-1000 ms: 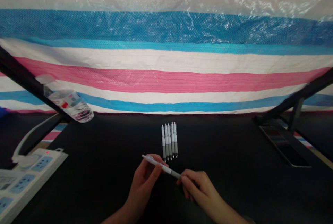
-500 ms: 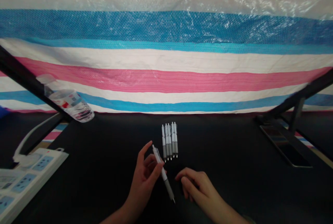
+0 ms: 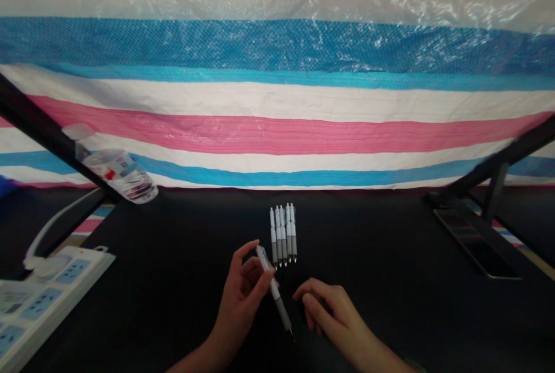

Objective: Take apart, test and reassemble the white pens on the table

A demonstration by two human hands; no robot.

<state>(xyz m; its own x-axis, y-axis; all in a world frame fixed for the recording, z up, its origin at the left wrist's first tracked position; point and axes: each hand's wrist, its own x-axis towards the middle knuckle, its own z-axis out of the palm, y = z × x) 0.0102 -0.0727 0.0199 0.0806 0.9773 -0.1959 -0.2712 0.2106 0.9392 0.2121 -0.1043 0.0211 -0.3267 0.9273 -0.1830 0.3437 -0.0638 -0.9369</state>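
My left hand (image 3: 237,301) is closed around a white and grey click pen (image 3: 281,310), thumb and fingers gripping its barrel. Its index fingertip rests on the button at the pen's top end. The pen slants with its metal tip pointing down and to the right, and a dark point shows at that tip. My right hand (image 3: 336,314) lies on the black table (image 3: 195,234) just right of the pen, fingers loosely curled in, with nothing visible in them. Beyond both hands, several matching pens (image 3: 283,240) lie side by side in a row, tips toward me.
A white power strip (image 3: 56,287) with a plugged-in cable sits at the left. A clear plastic bottle (image 3: 125,175) leans by a black bar (image 3: 52,136). At the right, a phone (image 3: 474,243) lies beneath another bar (image 3: 498,159). A striped sheet (image 3: 277,136) hangs behind the table.
My left index finger has come down onto the pen's top button. The pen has shifted slightly down and to the right. My right hand has stayed practically still.
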